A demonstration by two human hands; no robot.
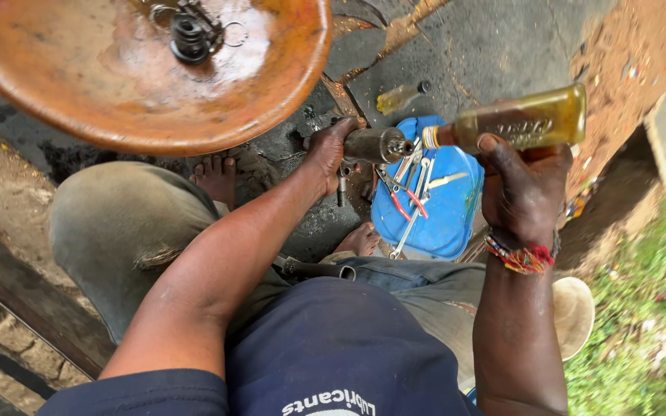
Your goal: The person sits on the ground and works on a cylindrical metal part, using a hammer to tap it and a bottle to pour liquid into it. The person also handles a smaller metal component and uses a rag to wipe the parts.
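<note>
Oil could miss and spill: the glass bottle (522, 119), clenched in the right hand (524, 192), lies tipped with its neck at the metal cylinder (375, 145) gripped by the left hand (325, 154), above the blue lid (452, 219) of tools.

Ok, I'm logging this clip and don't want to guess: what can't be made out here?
All in the head view:
- Whether oil is flowing from the glass bottle in the right hand: too small.
- The metal cylinder: its rear is wrapped by the left hand.
- Tools in the blue tray: tangled, kinds unclear.
- Parts in the brown basin: cut off by the top edge.
</note>
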